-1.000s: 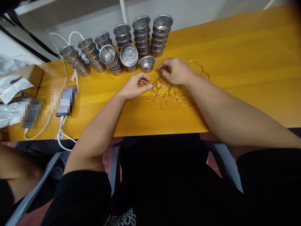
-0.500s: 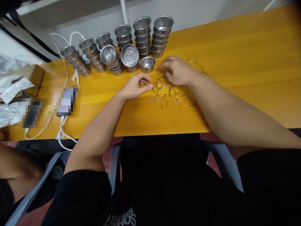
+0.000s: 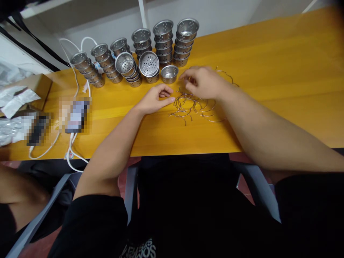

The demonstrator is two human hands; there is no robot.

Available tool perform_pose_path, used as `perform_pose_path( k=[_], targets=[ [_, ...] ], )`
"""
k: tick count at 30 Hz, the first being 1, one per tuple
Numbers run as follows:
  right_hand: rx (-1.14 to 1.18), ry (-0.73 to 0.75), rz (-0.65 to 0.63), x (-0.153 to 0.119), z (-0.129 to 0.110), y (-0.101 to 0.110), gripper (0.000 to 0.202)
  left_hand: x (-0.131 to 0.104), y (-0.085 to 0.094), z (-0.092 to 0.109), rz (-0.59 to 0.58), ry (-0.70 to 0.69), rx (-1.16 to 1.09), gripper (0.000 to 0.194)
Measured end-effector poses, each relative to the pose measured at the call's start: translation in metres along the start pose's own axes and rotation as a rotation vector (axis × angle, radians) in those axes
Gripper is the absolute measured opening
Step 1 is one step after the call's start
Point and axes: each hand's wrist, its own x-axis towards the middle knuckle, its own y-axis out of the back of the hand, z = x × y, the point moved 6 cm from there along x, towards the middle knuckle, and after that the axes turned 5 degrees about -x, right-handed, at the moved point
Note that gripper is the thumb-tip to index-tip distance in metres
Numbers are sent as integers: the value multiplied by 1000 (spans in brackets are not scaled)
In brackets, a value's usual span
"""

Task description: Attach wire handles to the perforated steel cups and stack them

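Thin curved metal wires (image 3: 185, 114) lie in a loose tangle on the wooden table, between and in front of my hands. My left hand (image 3: 157, 98) rests at the tangle's left edge, fingers loosely curled and thumb stretched apart, with nothing visible in it. Above the far side of the wires is my right hand (image 3: 204, 83), its index finger and thumb parted and no object showing between them. Beyond my hands stands a single small perforated metal cup (image 3: 169, 74). Stacks of similar cups (image 3: 163, 43) rise behind it.
More cups (image 3: 100, 59) are stacked towards the left. A pixelated phone (image 3: 77, 115) with white cables and another dark device (image 3: 39, 129) lie on the left, near a cardboard box (image 3: 43, 86) and plastic bags (image 3: 16, 100). Another person's bare limb (image 3: 18, 190) shows at lower left.
My right hand has shifted slightly nearer to me and its index finger and thumb have spread. Some wires near it have moved a little. My left hand stays in place.
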Motion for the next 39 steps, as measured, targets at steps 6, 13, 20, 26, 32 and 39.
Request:
perform_pose_path(
  k=[6,13,20,26,32,39],
  targets=[
    [45,-126,358,16,29,39,55,-1,-1,0,-16,-13,-4,38],
    [-49,-358,395,77,56,49,61,-2,-2,-2,-36,-65,-5,35],
    [-142,-324,411,118,51,54,26,-1,-3,-4,-46,-48,-20,35],
    [-97,-472,498,126,52,52,85,0,-5,-8,-48,-28,-30,35],
    [32,-477,609,122,58,60,85,-1,-4,-4,-45,-19,-30,35],
    [160,-230,746,102,59,80,59,0,-3,-9,5,9,-55,48]
  ],
)
